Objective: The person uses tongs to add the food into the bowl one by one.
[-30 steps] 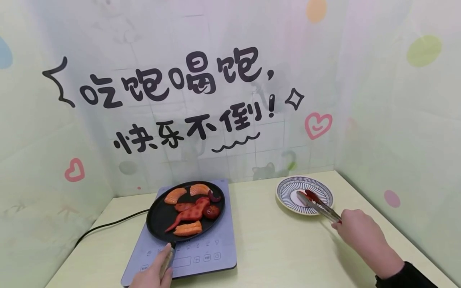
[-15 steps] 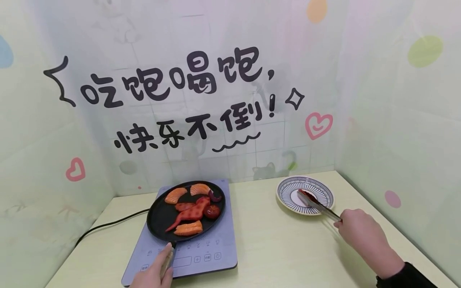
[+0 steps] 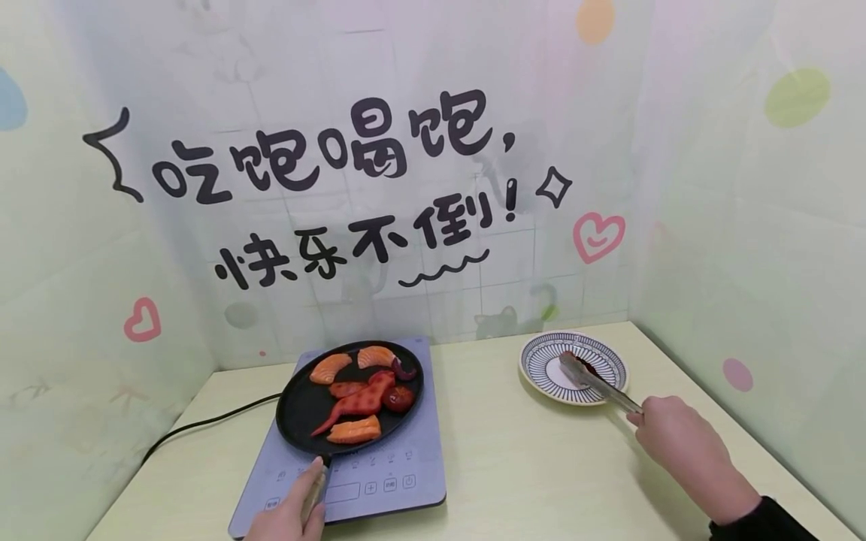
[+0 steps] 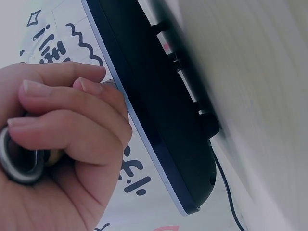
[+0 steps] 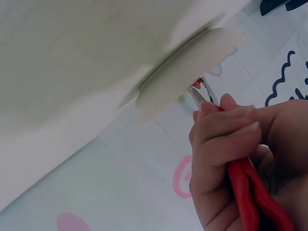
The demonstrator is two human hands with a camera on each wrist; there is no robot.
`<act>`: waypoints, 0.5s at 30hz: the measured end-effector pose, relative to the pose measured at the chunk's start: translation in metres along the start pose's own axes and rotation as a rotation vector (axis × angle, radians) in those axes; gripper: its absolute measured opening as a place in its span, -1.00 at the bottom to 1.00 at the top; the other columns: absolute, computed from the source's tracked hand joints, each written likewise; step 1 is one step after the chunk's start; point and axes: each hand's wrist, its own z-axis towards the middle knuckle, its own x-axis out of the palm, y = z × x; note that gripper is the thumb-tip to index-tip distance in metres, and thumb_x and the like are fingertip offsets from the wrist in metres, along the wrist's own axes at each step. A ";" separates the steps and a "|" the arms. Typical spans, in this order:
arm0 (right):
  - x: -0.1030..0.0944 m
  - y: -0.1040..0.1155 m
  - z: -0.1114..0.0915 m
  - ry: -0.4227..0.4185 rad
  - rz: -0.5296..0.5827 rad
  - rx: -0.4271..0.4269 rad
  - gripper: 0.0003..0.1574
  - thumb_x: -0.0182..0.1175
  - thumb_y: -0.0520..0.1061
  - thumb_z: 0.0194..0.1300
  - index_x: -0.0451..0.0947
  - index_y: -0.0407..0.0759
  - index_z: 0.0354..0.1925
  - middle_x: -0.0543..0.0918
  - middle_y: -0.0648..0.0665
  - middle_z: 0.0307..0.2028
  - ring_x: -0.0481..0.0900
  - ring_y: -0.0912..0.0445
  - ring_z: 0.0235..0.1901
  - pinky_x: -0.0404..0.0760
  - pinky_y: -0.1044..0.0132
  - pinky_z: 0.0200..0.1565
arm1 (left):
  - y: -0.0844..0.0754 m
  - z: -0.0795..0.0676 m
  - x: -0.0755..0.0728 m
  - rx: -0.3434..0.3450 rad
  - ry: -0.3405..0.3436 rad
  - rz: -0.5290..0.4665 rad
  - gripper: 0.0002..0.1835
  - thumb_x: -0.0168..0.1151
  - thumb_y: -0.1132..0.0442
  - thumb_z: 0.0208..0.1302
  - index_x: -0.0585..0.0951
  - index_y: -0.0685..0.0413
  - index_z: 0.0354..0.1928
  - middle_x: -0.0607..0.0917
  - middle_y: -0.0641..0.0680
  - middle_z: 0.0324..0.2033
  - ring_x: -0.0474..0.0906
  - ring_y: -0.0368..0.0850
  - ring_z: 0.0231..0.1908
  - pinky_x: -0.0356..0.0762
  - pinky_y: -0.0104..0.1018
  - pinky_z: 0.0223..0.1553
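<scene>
My left hand (image 3: 287, 505) grips the handle (image 3: 313, 492) of a round black frying pan (image 3: 298, 413), its fingers curled round it in the left wrist view. Several food pieces lie in the pan: orange salmon slices (image 3: 330, 368), a red squid-like piece (image 3: 361, 398), a round dark red piece (image 3: 398, 398) and a purple curl (image 3: 404, 368). My right hand (image 3: 683, 451) holds metal tongs (image 3: 604, 388) by red handles (image 5: 245, 192). The tongs' tips reach down over a patterned plate (image 3: 534, 379), close together at a small dark red piece (image 3: 587, 365), which they partly hide.
Under the pan is a flat bluish induction cooker (image 3: 419, 481) with touch marks on its front. Its black cord (image 3: 203, 417) runs off leftward over the pale table (image 3: 501, 451). Printed curtain walls (image 3: 433, 300) enclose the back and both sides.
The tongs' arms have come together and turned slightly over the plate, where they stood apart a second ago. My left hand and the pan have kept still.
</scene>
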 end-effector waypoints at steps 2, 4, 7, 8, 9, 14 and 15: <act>0.003 -0.003 0.002 0.024 0.027 0.009 -0.60 0.17 -0.12 0.51 0.52 -0.23 -0.51 0.39 -0.08 -0.63 0.30 0.08 -0.62 0.29 0.19 -0.56 | -0.003 -0.002 -0.003 0.005 0.002 -0.003 -0.28 0.31 0.04 0.42 0.39 0.02 0.56 0.76 0.28 -0.31 0.50 0.02 -0.49 0.51 -0.08 -0.35; 0.006 -0.005 0.004 0.050 0.056 0.016 -0.58 0.14 -0.12 0.52 0.49 -0.24 -0.51 0.37 -0.09 -0.63 0.31 0.07 -0.61 0.31 0.20 -0.54 | -0.003 -0.001 -0.001 0.007 -0.004 0.002 -0.29 0.31 0.03 0.41 0.40 0.00 0.55 0.76 0.26 -0.31 0.49 0.00 -0.49 0.50 -0.10 -0.36; 0.011 -0.008 0.007 0.095 0.154 0.034 -0.56 0.11 -0.11 0.56 0.47 -0.24 -0.51 0.39 -0.07 -0.62 0.34 0.09 -0.61 0.34 0.23 -0.52 | 0.003 0.005 0.006 0.003 0.002 0.006 -0.28 0.31 0.01 0.41 0.39 -0.04 0.56 0.77 0.26 -0.28 0.50 0.00 -0.49 0.52 -0.08 -0.35; 0.011 -0.007 0.008 0.126 0.217 0.055 -0.55 0.09 -0.11 0.57 0.47 -0.26 -0.50 0.41 -0.07 -0.61 0.35 0.11 -0.61 0.35 0.25 -0.53 | 0.005 0.006 0.007 0.001 0.005 0.007 -0.28 0.31 0.00 0.42 0.39 -0.05 0.56 0.77 0.27 -0.27 0.50 0.01 -0.48 0.53 -0.07 -0.34; 0.012 -0.007 0.008 0.157 0.289 0.076 -0.54 0.08 -0.09 0.60 0.47 -0.27 -0.48 0.44 -0.07 -0.60 0.37 0.11 -0.62 0.36 0.25 -0.54 | 0.005 0.006 0.007 -0.003 0.007 0.007 -0.28 0.31 0.00 0.42 0.38 -0.05 0.57 0.77 0.27 -0.26 0.51 0.01 -0.48 0.54 -0.06 -0.34; 0.015 0.007 0.008 0.298 0.660 0.171 -0.56 0.01 -0.08 0.67 0.49 -0.33 -0.35 0.47 -0.04 -0.57 0.31 0.20 -0.73 0.34 0.34 -0.61 | 0.002 0.004 0.003 -0.009 0.013 0.005 -0.27 0.31 0.02 0.42 0.37 -0.01 0.57 0.78 0.30 -0.25 0.51 0.02 -0.49 0.55 -0.02 -0.32; 0.016 0.010 0.008 0.319 0.709 0.165 -0.56 -0.01 -0.08 0.68 0.48 -0.34 -0.34 0.46 -0.03 -0.56 0.29 0.20 -0.73 0.34 0.35 -0.61 | 0.002 0.003 0.002 -0.013 0.011 0.007 -0.27 0.31 0.02 0.42 0.38 -0.01 0.57 0.78 0.29 -0.27 0.50 0.01 -0.50 0.54 -0.03 -0.33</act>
